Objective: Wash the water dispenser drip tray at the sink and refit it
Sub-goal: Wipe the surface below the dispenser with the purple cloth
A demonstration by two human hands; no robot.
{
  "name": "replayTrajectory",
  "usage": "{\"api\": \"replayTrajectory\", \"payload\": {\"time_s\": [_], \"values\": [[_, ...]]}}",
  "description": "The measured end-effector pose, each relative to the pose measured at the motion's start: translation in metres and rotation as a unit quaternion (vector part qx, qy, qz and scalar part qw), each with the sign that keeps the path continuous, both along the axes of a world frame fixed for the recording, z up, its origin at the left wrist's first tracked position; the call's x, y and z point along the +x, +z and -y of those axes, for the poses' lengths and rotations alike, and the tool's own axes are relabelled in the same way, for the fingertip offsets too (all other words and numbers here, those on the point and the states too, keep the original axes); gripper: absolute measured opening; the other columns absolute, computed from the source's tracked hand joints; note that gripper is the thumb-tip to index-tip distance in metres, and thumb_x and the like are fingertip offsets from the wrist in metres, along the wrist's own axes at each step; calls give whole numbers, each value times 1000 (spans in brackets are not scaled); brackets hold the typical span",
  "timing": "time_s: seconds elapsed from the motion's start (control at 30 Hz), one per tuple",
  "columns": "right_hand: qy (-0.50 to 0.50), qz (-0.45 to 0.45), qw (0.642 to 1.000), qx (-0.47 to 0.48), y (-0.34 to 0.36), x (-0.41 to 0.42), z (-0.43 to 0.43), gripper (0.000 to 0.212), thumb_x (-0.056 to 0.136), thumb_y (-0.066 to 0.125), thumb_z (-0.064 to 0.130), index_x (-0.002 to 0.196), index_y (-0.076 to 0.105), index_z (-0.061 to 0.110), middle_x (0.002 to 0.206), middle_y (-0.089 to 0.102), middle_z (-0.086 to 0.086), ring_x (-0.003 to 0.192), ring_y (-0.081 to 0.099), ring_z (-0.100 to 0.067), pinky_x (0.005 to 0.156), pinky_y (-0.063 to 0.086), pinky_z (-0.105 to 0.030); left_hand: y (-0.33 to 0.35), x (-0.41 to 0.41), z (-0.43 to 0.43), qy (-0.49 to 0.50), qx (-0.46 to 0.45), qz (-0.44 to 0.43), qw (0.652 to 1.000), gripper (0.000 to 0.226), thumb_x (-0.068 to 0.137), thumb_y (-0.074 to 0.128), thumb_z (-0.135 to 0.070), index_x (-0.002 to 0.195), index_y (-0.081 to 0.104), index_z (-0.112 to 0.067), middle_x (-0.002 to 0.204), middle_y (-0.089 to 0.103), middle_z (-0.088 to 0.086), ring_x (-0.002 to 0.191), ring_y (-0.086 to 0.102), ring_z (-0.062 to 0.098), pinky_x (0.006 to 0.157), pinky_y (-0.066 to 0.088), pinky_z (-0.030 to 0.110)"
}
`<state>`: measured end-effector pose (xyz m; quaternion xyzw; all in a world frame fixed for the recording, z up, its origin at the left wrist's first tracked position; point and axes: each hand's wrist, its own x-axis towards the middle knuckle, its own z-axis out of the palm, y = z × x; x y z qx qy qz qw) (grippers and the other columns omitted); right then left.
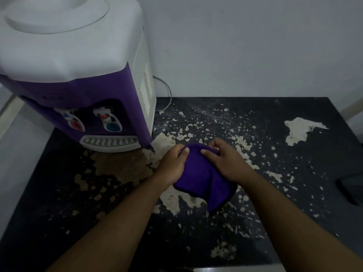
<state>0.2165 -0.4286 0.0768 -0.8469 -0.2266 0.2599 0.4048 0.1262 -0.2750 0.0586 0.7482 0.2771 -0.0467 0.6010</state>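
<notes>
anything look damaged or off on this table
Yes: the black table top is badly worn. Its coating has flaked off all over, with a big pale patch at far right, and a brownish patch spreads just in front of the drip tray, which itself sits fitted under the taps.

Your left hand [173, 165] and right hand [225, 163]: bare, thumbnails cut short. Your left forearm [117, 222] and right forearm [284, 213]: bare from wrist down to bottom frame edge. Dim light on you; finer detail on skin unreadable.
</notes>
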Motion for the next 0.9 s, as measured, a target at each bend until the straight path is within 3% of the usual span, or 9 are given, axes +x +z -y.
{"api": "replayTrajectory", "payload": {"time_s": [0.17,0.27,0.4,0.47,0.53,0.63,0.7,0.83,0.9], "values": [[86,89,985,-124,-1,48,-30,33,88,66,44,100,60,14,97,64,-3,85,57,-19,70,42,-30,-21,19,3,79,-2,-36,996,31,106,34,-39,106,57,-18,101,65,5,87,62,22,69,48,35],[102,92,975,-172,-22,59,-41,49,87,66,46,126,55,17,120,59,-5,104,56,-22,82,42,-27,-42,27,-6,62,145,-109,982,33,105,37,-36,126,50,-14,119,61,9,90,57,21,61,42,29],[33,165,960,-225,-52,41,-27,49,90,61,43,133,48,22,129,50,-10,114,52,-25,97,49,-39,-50,25,-12,67,285,-114,949,42,100,51,-29,139,42,-17,141,44,10,117,52,24,81,37,25],[12,198,953,-228,-65,20,-14,49,92,55,43,135,46,21,128,48,-9,113,49,-21,97,49,-38,-48,19,-10,29,386,-56,920,42,99,51,-30,139,43,-18,144,40,7,124,46,22,88,38,24],[31,224,951,-211,-77,-1,-3,52,95,50,43,141,41,21,133,45,-8,115,47,-19,99,46,-35,-52,13,-4,-58,424,2,904,46,101,47,-32,144,40,-17,151,35,6,134,38,21,104,37,30],[86,241,942,-218,-87,-8,9,54,99,43,41,148,32,22,141,41,-7,122,42,-19,105,41,-35,-70,1,-1,-233,453,-63,858,64,102,39,-43,157,16,-21,165,8,2,150,12,22,119,19,36],[72,229,947,-214,-87,3,17,48,101,41,34,146,36,19,138,44,-6,120,43,-18,104,42,-33,-79,-6,-6,-274,476,-84,832,69,101,37,-49,158,7,-23,166,-1,2,152,4,21,121,13,39],[53,296,930,-211,-80,24,18,29,96,52,19,124,59,16,115,55,-5,99,49,-16,85,47,-28,-76,-2,-7,-272,495,-62,823,78,97,38,-59,158,7,-23,166,-1,5,152,4,24,122,14,46],[22,320,929,-187,-72,27,12,27,94,54,17,120,61,16,108,54,-4,94,48,-16,80,47,-29,-73,3,-6,-261,501,-55,823,84,93,43,-62,158,8,-22,166,1,6,152,4,25,121,16,48]]}}
